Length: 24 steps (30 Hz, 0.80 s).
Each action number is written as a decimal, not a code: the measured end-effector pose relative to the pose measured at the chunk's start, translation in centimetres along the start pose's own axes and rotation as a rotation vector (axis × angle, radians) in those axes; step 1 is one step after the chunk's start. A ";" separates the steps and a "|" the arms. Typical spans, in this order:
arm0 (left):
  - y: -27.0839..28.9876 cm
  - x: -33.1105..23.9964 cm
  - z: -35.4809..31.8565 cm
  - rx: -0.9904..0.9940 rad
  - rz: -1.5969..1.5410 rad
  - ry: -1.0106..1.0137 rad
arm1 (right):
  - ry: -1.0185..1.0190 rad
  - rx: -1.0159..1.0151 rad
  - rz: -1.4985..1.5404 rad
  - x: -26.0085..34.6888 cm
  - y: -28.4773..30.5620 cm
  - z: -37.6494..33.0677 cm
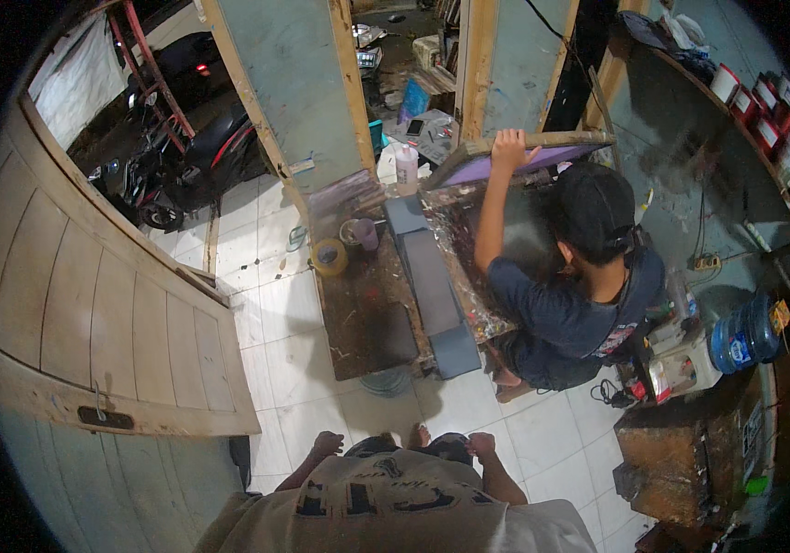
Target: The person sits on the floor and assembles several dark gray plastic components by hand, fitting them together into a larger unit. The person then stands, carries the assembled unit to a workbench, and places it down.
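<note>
Over white floor tiles (pixel 469 405), both hands (pixel 328 443) (pixel 481 445) hang empty near the paint-stained worktable (pixel 363 313)

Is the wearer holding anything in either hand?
No, the left hand and right hand rest empty near the knees, above the tiled floor.

The stained worktop (pixel 367 318) carries a tape roll (pixel 329 256), a cup (pixel 365 234) just beside it, and grey slabs (pixel 432 276) nearby.
</note>
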<state>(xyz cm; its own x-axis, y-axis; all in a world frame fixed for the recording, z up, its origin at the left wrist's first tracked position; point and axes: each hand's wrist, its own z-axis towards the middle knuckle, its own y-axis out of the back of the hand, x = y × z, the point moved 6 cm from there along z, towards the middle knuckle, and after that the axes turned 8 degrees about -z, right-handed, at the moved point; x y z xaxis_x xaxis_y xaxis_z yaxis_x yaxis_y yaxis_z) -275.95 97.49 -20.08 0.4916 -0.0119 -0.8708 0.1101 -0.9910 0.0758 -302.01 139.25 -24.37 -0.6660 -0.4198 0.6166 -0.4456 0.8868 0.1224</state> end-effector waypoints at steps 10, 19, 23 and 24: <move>-1.8 -4.6 0.3 -0.124 0.431 0.175 | 0.112 0.070 -0.412 0.0 1.3 2.5; -2.3 -1.8 0.4 -0.128 0.731 0.291 | -0.205 -0.005 -0.041 4.3 1.5 -0.3; -3.2 -0.4 0.1 -0.010 0.925 0.324 | -0.146 0.030 -0.029 4.8 0.4 0.0; -3.0 -0.7 -0.2 -0.059 0.847 0.325 | -0.147 0.043 -0.038 4.8 0.1 0.1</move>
<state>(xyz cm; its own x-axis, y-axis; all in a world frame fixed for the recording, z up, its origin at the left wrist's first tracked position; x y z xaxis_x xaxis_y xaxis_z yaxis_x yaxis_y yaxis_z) -276.41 100.54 -19.61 0.6469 -0.6860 -0.3332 -0.3593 -0.6595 0.6603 -305.24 137.28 -21.48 -0.7274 -0.4794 0.4910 -0.4951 0.8621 0.1082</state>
